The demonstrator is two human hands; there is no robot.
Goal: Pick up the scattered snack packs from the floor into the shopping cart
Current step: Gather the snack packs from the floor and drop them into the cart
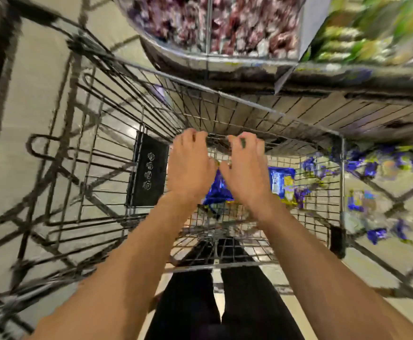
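Observation:
I look down into a wire shopping cart (249, 104). My left hand (190, 163) and my right hand (244, 168) hover side by side over its basket, palms down, fingers loosely curled, with nothing visible in them. A blue snack pack (216, 192) lies in the basket right below and between the hands. A second blue and yellow pack (281, 182) lies in the basket to the right. Several blue and yellow snack packs (377, 165) are scattered on the floor outside the cart's right side, with more of them (377, 234) nearer to me. The view is blurred.
A store shelf with purple packs (225, 25) and green packs (372, 33) stands just beyond the cart. A black plastic panel (149, 173) sits on the cart's left side, with more wire framework (53, 143) beyond it. My legs in black trousers (225, 303) stand behind the cart.

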